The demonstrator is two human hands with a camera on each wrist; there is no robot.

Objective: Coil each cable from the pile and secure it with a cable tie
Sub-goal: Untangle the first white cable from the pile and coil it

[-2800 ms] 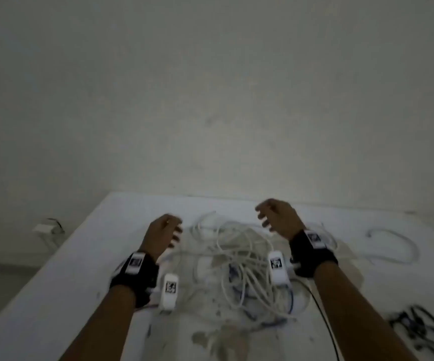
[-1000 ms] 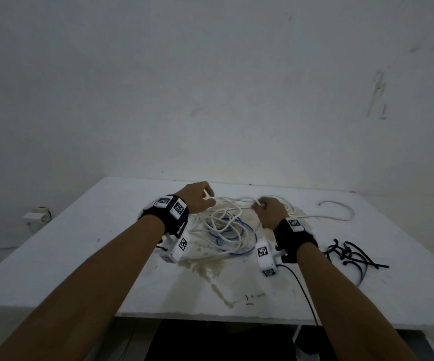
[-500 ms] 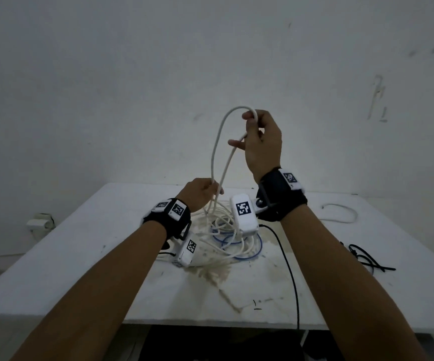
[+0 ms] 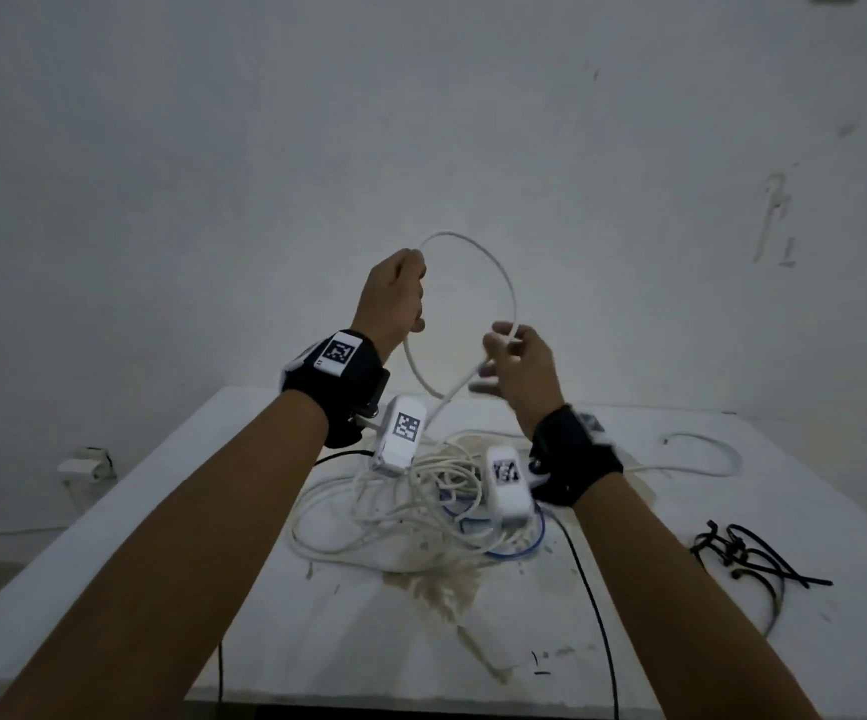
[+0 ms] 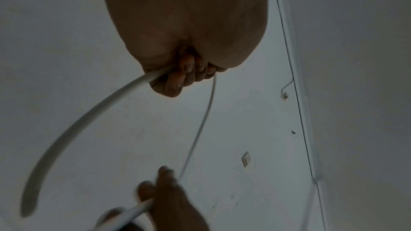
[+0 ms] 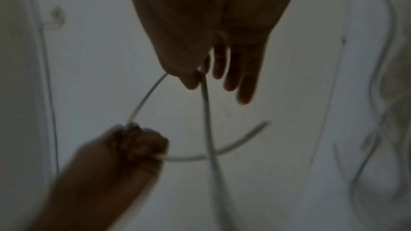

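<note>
A white cable forms a round loop in the air between my two raised hands. My left hand grips it in a fist at the loop's upper left, fingers curled round the cable. Lower and to the right, my right hand pinches the cable between thumb and forefinger, the other fingers held straight. From there the cable drops to the tangled pile of white cables on the table. A blue cable lies within the pile.
Black cable ties lie in a bunch on the table's right side. A separate white cable curls at the far right. A white plug box sits at the wall foot on the left. Thin black leads run off the front edge.
My left hand has risen from the pile and now grips the cable high up. My right hand has come down from its raised position, and the narrow bend has widened into a round loop.
</note>
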